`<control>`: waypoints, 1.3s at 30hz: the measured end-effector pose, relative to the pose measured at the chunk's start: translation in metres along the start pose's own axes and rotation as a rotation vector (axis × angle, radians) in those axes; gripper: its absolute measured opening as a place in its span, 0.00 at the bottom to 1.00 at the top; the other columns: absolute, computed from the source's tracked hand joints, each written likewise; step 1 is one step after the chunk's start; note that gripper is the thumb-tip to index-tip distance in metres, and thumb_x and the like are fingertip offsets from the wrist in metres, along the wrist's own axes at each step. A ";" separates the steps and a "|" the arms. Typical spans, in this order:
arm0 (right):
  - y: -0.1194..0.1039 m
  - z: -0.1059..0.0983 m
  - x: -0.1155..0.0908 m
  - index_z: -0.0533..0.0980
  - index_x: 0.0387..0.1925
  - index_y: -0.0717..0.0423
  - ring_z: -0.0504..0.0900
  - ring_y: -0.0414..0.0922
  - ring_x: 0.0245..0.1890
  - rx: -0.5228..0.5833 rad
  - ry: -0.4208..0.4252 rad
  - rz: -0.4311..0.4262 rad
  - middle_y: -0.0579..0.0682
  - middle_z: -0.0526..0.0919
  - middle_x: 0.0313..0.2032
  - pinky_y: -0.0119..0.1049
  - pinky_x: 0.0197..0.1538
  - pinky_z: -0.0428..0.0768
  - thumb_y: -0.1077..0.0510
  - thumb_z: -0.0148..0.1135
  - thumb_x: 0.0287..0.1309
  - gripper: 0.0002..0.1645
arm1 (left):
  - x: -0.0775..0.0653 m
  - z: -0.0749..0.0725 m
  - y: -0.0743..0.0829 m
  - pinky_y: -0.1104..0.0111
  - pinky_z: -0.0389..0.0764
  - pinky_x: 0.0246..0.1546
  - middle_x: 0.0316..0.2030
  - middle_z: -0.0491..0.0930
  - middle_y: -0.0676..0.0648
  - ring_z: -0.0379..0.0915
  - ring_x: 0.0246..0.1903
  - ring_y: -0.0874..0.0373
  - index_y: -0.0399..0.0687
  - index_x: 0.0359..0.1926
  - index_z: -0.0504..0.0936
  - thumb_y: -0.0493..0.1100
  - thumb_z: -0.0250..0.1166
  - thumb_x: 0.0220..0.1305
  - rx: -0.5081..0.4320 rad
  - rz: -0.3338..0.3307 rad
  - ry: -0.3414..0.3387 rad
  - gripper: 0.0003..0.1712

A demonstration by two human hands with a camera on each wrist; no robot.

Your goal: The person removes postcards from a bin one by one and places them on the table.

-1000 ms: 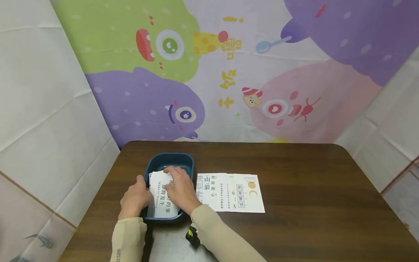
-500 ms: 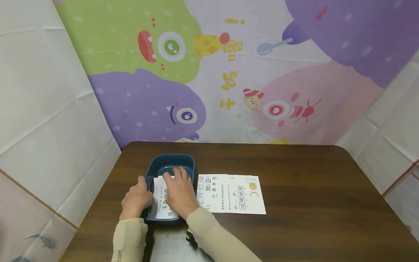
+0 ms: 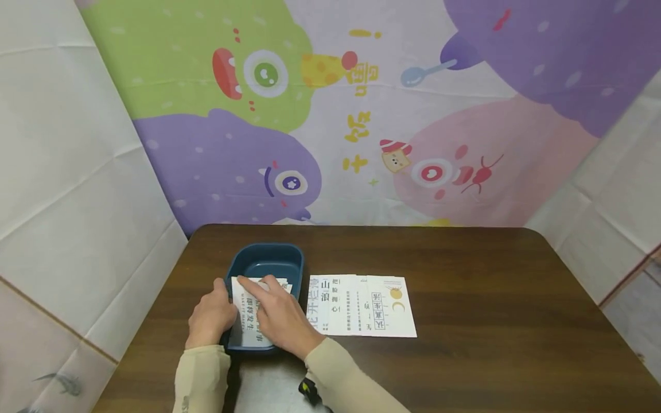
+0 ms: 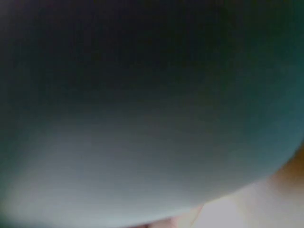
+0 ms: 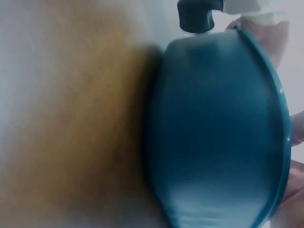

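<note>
A dark blue tray (image 3: 273, 252) stands at the left of the table with several white printed cards in its near part. My left hand (image 3: 210, 314) grips the tray's left side, thumb at the rim. My right hand (image 3: 289, 322) reaches over the tray and holds the top card (image 3: 245, 332), index finger stretched along its far edge. Corners of other cards (image 3: 286, 284) show beyond the fingers. The right wrist view shows the tray's outer wall (image 5: 218, 128) with fingertips (image 5: 297, 178) behind its rim. The left wrist view is mostly a dark blur.
Right beside the tray, a row of overlapping white cards (image 3: 338, 324) with printed characters lies on the brown wooden table (image 3: 490, 298). A grey metallic surface (image 3: 273, 381) shows between the forearms. Behind the table hangs a cartoon-patterned cloth (image 3: 356, 201).
My right hand has shifted over the cards, its index finger now stretched to the far left corner. The top card has shifted left and more card corners show. My left hand stays at the tray.
</note>
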State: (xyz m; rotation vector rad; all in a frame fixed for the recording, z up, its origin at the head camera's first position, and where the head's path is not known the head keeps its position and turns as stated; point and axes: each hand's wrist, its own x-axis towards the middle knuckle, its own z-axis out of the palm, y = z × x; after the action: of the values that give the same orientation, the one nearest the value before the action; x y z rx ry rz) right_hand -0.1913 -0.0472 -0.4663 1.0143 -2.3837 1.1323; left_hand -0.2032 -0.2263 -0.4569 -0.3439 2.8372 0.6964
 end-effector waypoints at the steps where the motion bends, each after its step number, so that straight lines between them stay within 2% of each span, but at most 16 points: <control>1: -0.001 -0.001 -0.003 0.61 0.72 0.44 0.74 0.37 0.31 0.034 0.034 -0.009 0.52 0.77 0.52 0.22 0.32 0.73 0.70 0.53 0.60 0.40 | 0.000 0.000 0.000 0.39 0.75 0.35 0.42 0.77 0.23 0.75 0.33 0.35 0.29 0.64 0.54 0.37 0.54 0.61 -0.002 0.000 -0.001 0.33; 4: -0.005 -0.004 -0.012 0.60 0.72 0.49 0.78 0.36 0.30 0.170 0.196 -0.022 0.52 0.84 0.45 0.21 0.32 0.77 0.68 0.58 0.61 0.39 | -0.001 0.000 0.000 0.36 0.74 0.38 0.47 0.75 0.20 0.75 0.37 0.30 0.29 0.64 0.54 0.41 0.57 0.61 -0.009 0.000 0.013 0.35; 7: -0.008 -0.012 -0.020 0.66 0.66 0.54 0.82 0.40 0.27 0.302 0.383 0.027 0.56 0.88 0.40 0.26 0.27 0.80 0.67 0.64 0.59 0.35 | -0.001 0.002 0.001 0.35 0.73 0.38 0.49 0.74 0.18 0.74 0.40 0.27 0.30 0.61 0.56 0.44 0.59 0.61 -0.011 0.003 0.025 0.34; 8: -0.009 -0.016 -0.022 0.67 0.64 0.55 0.84 0.41 0.27 0.348 0.433 0.064 0.56 0.88 0.38 0.28 0.27 0.82 0.67 0.65 0.58 0.33 | -0.001 0.002 0.001 0.35 0.73 0.37 0.48 0.74 0.19 0.74 0.40 0.26 0.31 0.60 0.57 0.44 0.59 0.62 -0.008 0.004 0.029 0.33; 13: -0.011 -0.051 -0.027 0.61 0.62 0.58 0.87 0.50 0.36 0.587 0.576 0.320 0.63 0.84 0.48 0.34 0.31 0.85 0.72 0.65 0.55 0.35 | -0.001 0.000 0.002 0.35 0.73 0.39 0.49 0.74 0.19 0.74 0.41 0.26 0.31 0.60 0.56 0.39 0.54 0.63 0.009 -0.004 0.038 0.28; 15: -0.005 -0.070 -0.027 0.62 0.59 0.61 0.86 0.50 0.34 0.616 0.632 0.393 0.64 0.82 0.47 0.33 0.30 0.84 0.73 0.65 0.54 0.33 | -0.001 0.000 0.002 0.34 0.73 0.40 0.50 0.73 0.18 0.74 0.42 0.25 0.31 0.61 0.56 0.38 0.53 0.64 0.014 -0.011 0.038 0.28; 19: 0.026 -0.106 -0.031 0.74 0.44 0.66 0.84 0.45 0.29 0.569 0.731 0.448 0.63 0.82 0.38 0.28 0.25 0.81 0.70 0.68 0.52 0.17 | -0.001 0.001 0.003 0.33 0.73 0.41 0.51 0.72 0.17 0.73 0.44 0.24 0.30 0.62 0.55 0.38 0.52 0.64 0.016 -0.011 0.034 0.29; 22: 0.054 -0.134 -0.041 0.81 0.41 0.59 0.83 0.43 0.28 0.530 0.706 0.529 0.59 0.82 0.37 0.28 0.22 0.78 0.67 0.67 0.55 0.10 | 0.000 0.001 0.004 0.33 0.73 0.42 0.51 0.72 0.17 0.73 0.43 0.25 0.30 0.62 0.55 0.38 0.52 0.64 0.013 -0.005 0.036 0.29; 27: 0.092 -0.181 -0.069 0.79 0.53 0.55 0.81 0.50 0.32 0.520 0.544 0.696 0.59 0.78 0.43 0.33 0.20 0.79 0.71 0.57 0.55 0.23 | 0.001 0.002 0.002 0.33 0.72 0.42 0.51 0.72 0.18 0.73 0.42 0.26 0.30 0.63 0.55 0.38 0.53 0.65 0.013 -0.009 0.027 0.29; 30: 0.111 -0.204 -0.089 0.77 0.56 0.55 0.79 0.52 0.36 0.477 0.435 0.784 0.61 0.77 0.46 0.36 0.22 0.82 0.71 0.55 0.57 0.25 | 0.001 0.001 0.002 0.34 0.73 0.41 0.51 0.72 0.18 0.74 0.41 0.27 0.29 0.62 0.55 0.38 0.53 0.65 0.015 -0.009 0.019 0.28; 34: 0.129 -0.223 -0.111 0.76 0.56 0.58 0.78 0.54 0.41 0.406 0.282 0.865 0.63 0.77 0.50 0.41 0.28 0.84 0.69 0.57 0.61 0.21 | -0.001 0.000 0.002 0.35 0.73 0.40 0.50 0.73 0.18 0.74 0.40 0.27 0.30 0.60 0.56 0.38 0.52 0.65 0.013 -0.011 0.012 0.26; 39: 0.142 -0.230 -0.129 0.77 0.53 0.61 0.78 0.53 0.40 0.358 0.143 0.929 0.63 0.79 0.48 0.43 0.31 0.84 0.67 0.58 0.62 0.17 | -0.002 0.000 0.003 0.35 0.72 0.40 0.50 0.73 0.18 0.74 0.41 0.27 0.30 0.60 0.56 0.38 0.51 0.65 0.012 -0.014 0.011 0.26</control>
State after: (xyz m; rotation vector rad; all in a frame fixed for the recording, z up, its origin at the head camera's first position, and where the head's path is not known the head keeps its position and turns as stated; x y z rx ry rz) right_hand -0.2069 0.2526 -0.4672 -0.1958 -2.6125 1.8838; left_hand -0.2017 -0.2236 -0.4551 -0.3661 2.8456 0.6771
